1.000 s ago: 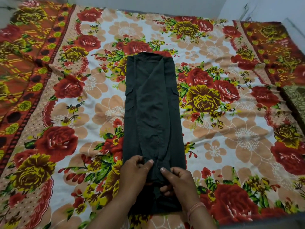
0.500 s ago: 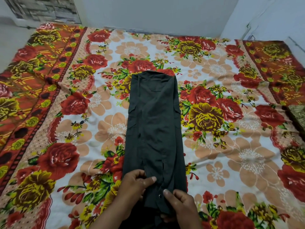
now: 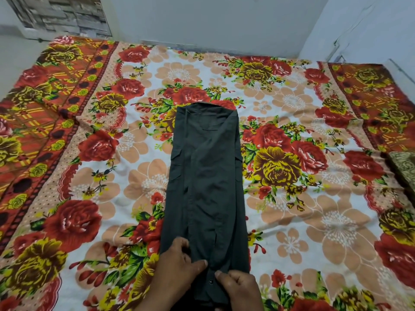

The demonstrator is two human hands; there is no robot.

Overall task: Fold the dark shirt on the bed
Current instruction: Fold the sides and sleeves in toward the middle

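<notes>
The dark shirt [image 3: 205, 176] lies on the bed as a long narrow strip, sides folded inward, running from the middle of the floral sheet [image 3: 292, 221] toward me. My left hand [image 3: 179, 268] pinches the near end of the strip from the left. From the right, my right hand [image 3: 238, 288] grips the same end, just beside a small button on the placket. The thumbs nearly meet over the cloth. The shirt's nearest hem is partly hidden under both hands.
A patterned olive-brown cushion or folded cloth [image 3: 404, 169] sits at the bed's right edge. White walls [image 3: 213, 19] stand behind the bed and to the right. Grey floor shows at the far left [image 3: 13, 55].
The view has tilted up, so the shirt and hands sit lower in frame and more wall shows. Both hands stay on the shirt's near end, fingers bunching the fabric slightly closer together.
</notes>
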